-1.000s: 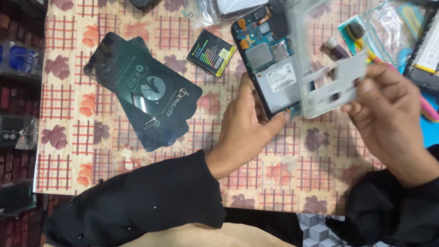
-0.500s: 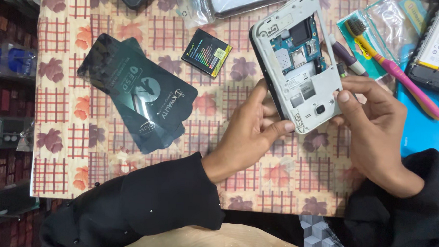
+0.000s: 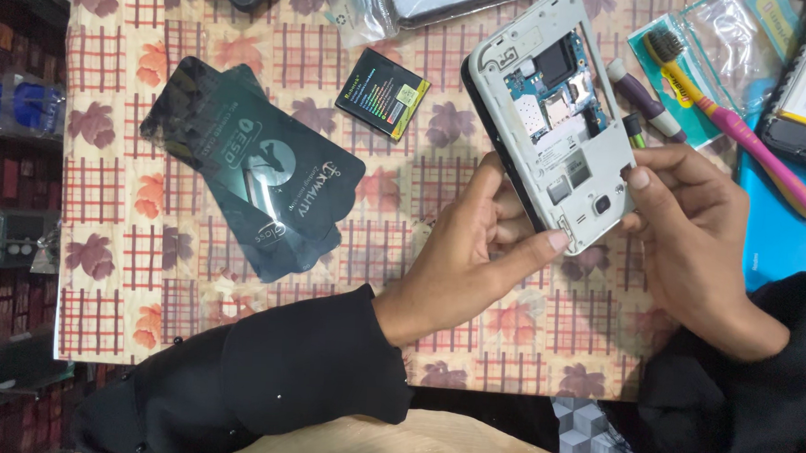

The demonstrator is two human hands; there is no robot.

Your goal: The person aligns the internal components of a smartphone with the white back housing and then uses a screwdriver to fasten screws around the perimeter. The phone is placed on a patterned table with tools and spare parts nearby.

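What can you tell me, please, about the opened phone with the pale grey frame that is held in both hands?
The opened phone with the pale grey plastic frame has its back cover off, showing a blue circuit board, a dark chip, metal card slots and a round camera hole. A black edge runs along its left side. It is held tilted above the patterned tablecloth: the left hand grips its lower left edge, the right hand its lower right corner.

2 hands [image 3: 474, 257] showing, holding 1 opened phone [image 3: 552, 124]. Lying on bench [image 3: 147, 270]: 1 battery [image 3: 383, 94], 2 dark sleeves [image 3: 256, 179], 1 pink toothbrush [image 3: 742, 133], approx 2 marker pens [image 3: 644, 101].
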